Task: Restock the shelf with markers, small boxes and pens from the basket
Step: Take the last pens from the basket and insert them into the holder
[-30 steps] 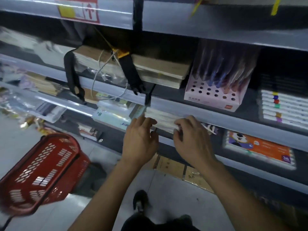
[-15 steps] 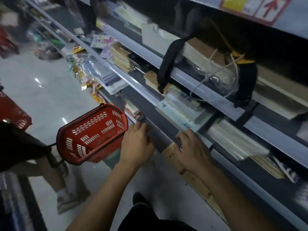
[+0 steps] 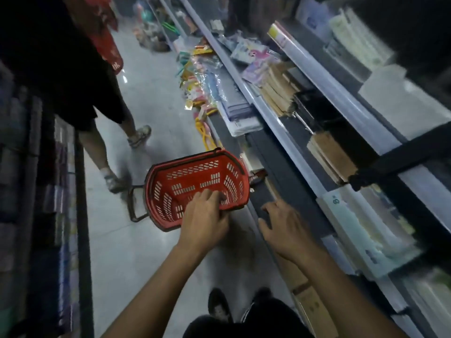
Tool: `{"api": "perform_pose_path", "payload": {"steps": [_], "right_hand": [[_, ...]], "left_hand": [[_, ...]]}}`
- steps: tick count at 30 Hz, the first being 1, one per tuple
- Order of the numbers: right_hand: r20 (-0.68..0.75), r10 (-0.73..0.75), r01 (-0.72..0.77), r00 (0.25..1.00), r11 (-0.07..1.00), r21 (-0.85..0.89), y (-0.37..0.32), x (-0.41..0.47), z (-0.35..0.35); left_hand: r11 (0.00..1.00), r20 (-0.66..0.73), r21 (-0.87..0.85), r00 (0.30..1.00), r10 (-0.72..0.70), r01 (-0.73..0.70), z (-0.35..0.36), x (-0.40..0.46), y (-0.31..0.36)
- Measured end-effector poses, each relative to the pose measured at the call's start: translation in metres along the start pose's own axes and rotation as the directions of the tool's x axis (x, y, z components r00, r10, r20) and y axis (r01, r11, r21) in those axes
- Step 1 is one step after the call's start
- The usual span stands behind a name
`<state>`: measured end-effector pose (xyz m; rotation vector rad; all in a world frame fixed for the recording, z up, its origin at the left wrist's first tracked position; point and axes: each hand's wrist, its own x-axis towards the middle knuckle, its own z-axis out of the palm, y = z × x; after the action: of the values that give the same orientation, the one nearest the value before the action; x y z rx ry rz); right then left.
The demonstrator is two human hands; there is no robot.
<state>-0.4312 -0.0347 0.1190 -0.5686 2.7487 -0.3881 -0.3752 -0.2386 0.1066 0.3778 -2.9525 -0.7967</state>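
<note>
Red plastic basket (image 3: 195, 186) stands on the floor beside the shelf (image 3: 288, 132); judged light and rigid. Left hand (image 3: 205, 215) reaches over its rim, grip loosely curled, holding nothing. Right hand (image 3: 285, 225) hovers spread. Lift by the rim.

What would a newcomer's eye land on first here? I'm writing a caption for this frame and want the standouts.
The red shopping basket on the aisle floor stands out first, bright against the dim scene, with the left hand reaching over its near rim. To the right, the right hand hovers with spread fingers by the lower shelf edge. At upper left, another person's legs stand in the aisle.
</note>
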Motion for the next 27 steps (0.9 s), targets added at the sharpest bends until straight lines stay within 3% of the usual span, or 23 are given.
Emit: {"api": "perform_pose_path", "payload": {"steps": [9, 17, 22, 27], "right_hand": [[0.093, -0.151, 0.149, 0.984, 0.988, 0.034, -0.019, 0.127, 0.025], [0.306, -0.127, 0.11, 0.943, 0.991, 0.072, -0.007, 0.248, 0.055], [0.421, -0.065, 0.023, 0.905, 0.994, 0.104, -0.008, 0.306, 0.092], [0.458, 0.102, -0.204, 0.883, 0.963, 0.179, -0.007, 0.353, 0.169]], "left_hand": [[0.984, 0.027, 0.035, 0.984, -0.176, 0.175, 0.005, 0.068, -0.057], [0.936, 0.084, 0.091, 0.934, -0.346, 0.339, 0.039, 0.161, -0.087], [0.915, 0.183, 0.092, 0.896, -0.403, 0.393, 0.07, 0.203, -0.12], [0.897, 0.279, 0.063, 0.855, -0.438, 0.439, 0.13, 0.235, -0.174]]}}
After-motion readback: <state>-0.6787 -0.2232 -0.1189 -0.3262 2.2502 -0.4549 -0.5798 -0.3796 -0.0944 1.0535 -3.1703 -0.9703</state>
